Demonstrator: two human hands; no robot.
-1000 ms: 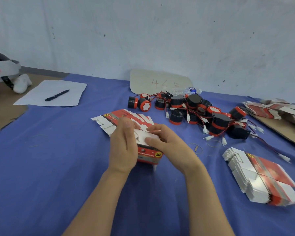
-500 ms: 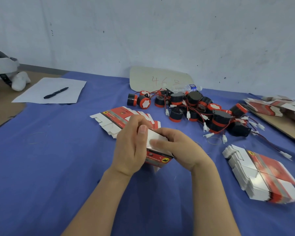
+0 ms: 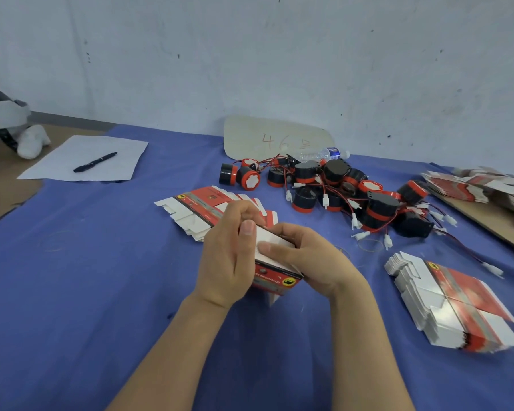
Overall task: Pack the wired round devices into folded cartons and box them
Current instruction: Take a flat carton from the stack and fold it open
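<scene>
Here, head view: the left hand [image 3: 229,259] and right hand [image 3: 315,262] grip the folded carton [image 3: 275,278] from either side, over the blue cloth [image 3: 86,277]. Its white end flap, raised a second ago, now lies closed under the left thumb. Round devices [image 3: 339,188] lie far right.

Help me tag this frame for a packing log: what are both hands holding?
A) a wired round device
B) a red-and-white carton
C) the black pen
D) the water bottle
B: the left hand and right hand both grip the red-and-white carton around its white top flap, while the round devices lie in a pile behind it, touched by neither hand.
</scene>
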